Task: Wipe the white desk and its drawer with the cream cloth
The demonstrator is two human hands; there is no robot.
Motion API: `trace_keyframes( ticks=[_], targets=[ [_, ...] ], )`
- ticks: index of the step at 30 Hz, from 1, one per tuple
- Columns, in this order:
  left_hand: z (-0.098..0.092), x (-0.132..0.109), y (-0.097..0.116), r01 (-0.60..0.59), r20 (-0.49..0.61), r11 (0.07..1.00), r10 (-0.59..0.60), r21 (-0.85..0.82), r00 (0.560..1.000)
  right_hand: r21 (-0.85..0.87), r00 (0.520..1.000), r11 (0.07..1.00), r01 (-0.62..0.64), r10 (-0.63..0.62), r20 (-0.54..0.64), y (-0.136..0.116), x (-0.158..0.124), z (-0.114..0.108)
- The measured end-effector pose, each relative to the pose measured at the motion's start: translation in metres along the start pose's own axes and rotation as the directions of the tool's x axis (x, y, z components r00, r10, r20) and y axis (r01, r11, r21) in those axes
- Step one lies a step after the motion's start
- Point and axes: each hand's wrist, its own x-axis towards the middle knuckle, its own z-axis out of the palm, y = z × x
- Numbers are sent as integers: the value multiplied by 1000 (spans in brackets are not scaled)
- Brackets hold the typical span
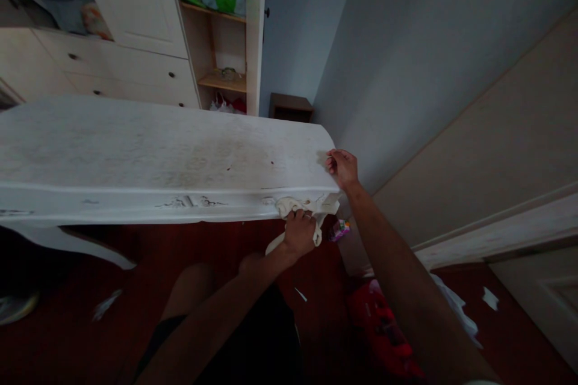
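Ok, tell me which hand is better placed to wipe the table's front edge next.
Left, I'd judge: the left hand holds the cloth at that front edge; the right hand is by the tabletop's right end, showing no cloth.

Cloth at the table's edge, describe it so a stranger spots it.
Find the long white table with the stained top. Toward the right end of its front edge, the left hand holds the cloth: crumpled cream fabric, unlike the raised carvings.
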Motion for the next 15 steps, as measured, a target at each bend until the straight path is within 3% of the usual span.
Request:
trace_keyframes(
  ticks=[9,15],
  targets=[
    [-6,-69,-63,144,-75,989,-142,18,987,54,1000,999,-8,8,11,1,0,-1],
    [-26,-113,-112,351,-203,935,-336,45,920,42,1000,999,-5,5,-4,0,-2,0]
  ],
)
